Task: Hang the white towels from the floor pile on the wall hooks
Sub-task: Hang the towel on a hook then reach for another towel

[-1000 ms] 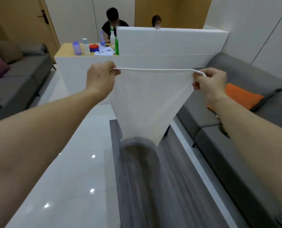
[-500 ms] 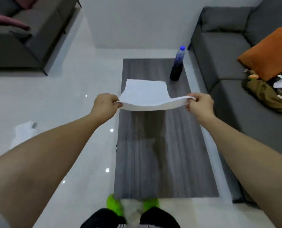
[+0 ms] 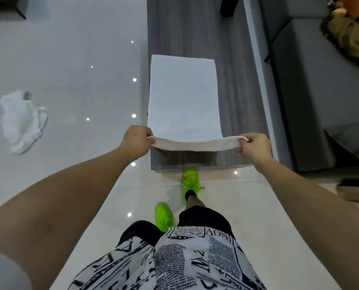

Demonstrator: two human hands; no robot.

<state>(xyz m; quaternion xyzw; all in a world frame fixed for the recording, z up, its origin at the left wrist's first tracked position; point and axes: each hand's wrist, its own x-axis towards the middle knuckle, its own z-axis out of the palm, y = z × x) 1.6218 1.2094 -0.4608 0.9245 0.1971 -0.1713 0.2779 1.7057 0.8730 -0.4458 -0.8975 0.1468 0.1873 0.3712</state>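
Note:
A white towel [image 3: 184, 97] lies stretched flat along the near end of the dark wooden coffee table [image 3: 237, 84]. My left hand [image 3: 135, 140] pinches its near left corner and my right hand [image 3: 255, 146] pinches its near right corner, so the near edge hangs raised between them above the table's front edge. A crumpled pile of white towels [image 3: 21, 120] sits on the glossy floor to the left. No wall hooks are in view.
A grey sofa [image 3: 312, 84] runs along the table's right side, with an olive bag [image 3: 350, 32] on it. My green shoes [image 3: 190, 181] stand just in front of the table. The pale tiled floor [image 3: 74, 65] spreads out to the left.
The view has tipped from looking across the room to straight down. The towel, held up hanging before, now lies spread on the table with both hands still gripping its near corners.

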